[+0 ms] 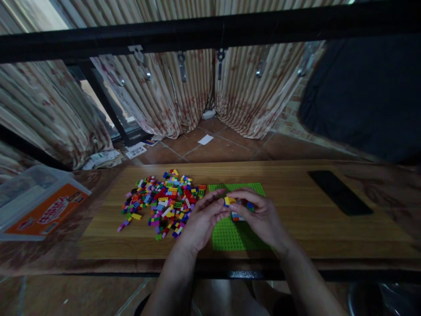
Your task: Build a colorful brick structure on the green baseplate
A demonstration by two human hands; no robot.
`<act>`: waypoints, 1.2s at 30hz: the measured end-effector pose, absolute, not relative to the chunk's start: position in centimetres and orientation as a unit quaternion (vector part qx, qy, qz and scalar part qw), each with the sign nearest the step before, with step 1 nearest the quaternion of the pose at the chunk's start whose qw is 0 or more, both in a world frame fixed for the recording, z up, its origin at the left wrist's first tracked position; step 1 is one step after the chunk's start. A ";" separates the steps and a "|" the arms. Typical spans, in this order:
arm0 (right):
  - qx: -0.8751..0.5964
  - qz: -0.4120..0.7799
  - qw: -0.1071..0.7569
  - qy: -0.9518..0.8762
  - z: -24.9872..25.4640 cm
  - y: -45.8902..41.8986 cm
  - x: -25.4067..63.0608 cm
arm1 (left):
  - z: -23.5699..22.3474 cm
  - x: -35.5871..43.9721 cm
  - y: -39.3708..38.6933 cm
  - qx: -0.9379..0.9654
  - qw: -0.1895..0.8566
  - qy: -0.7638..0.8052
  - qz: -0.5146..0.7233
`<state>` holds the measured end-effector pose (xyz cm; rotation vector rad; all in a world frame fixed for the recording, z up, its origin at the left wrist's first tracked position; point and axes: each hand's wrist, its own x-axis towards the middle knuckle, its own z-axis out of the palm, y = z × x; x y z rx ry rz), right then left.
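Note:
Both my hands meet above a green studded baseplate [226,235] lying on the wooden board. Between their fingertips is a small yellow building brick [229,200], with a bit of blue at its left edge. My left hand [205,215] is closed on it from the left, thumb and fingers pinched together. My right hand [258,213] is closed on it from the right. Under the right hand, partly covered by its fingers, a low stack of coloured bricks [237,217] sits on the baseplate, showing white, blue and orange-red. A dark blue brick [250,205] shows between the right fingers.
A spread-out pile of mixed coloured bricks [171,197] covers the left part of the wooden board [296,237]. At far left stands a clear plastic box [42,206] with an orange label. A black phone-like slab [340,193] lies on the right. A dark rail crosses the view above.

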<state>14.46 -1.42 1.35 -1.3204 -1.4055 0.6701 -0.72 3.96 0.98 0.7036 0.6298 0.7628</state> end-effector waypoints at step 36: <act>-0.508 0.325 0.613 -0.511 0.8 -2.1 13.1 | 0.3 -0.6 3.3 0.258 0.893 0.241 0.278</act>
